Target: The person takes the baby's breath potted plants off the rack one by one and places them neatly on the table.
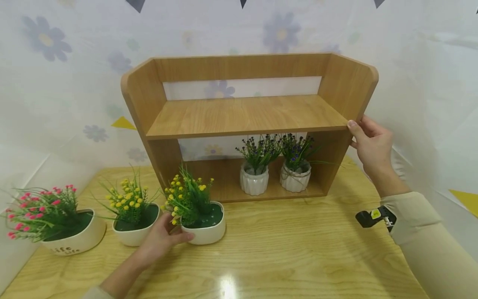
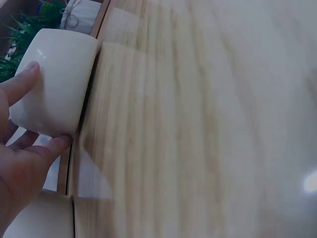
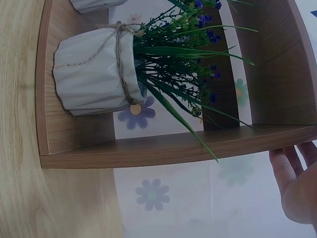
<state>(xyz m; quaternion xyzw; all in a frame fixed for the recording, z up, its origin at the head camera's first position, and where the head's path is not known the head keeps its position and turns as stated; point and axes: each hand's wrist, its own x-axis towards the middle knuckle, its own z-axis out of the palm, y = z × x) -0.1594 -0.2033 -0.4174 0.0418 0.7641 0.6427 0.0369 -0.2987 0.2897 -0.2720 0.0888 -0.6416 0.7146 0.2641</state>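
Left hand [image 1: 158, 241] grip clamped on the yellow pot [image 1: 204, 226], near-left on the tabletop [image 1: 284, 253], just in front of the shelf [image 1: 246, 118]. Right hand [image 1: 369, 145] holds the shelf's right edge, thumb on the front, fingers curled behind. Two purple pots [image 1: 274, 174] sit on the lower shelf, right side.

Table [image 1: 298, 257]: light wood-grain top, glossy, throws a lamp glare; shelf unit [image 1: 242, 116] is smooth matt wood-grain board, darker tone. Cream pot [image 1: 209, 232] of the yellow-flower plant looks like smooth glazed ceramic with a soft sheen; ribbed white pots [image 1: 254, 182] on the lower shelf are matt, one tied with rough twine [image 3: 121, 64]. Plants look plastic; backdrop [image 1: 74, 83] is thin printed cloth or film, slightly creased.
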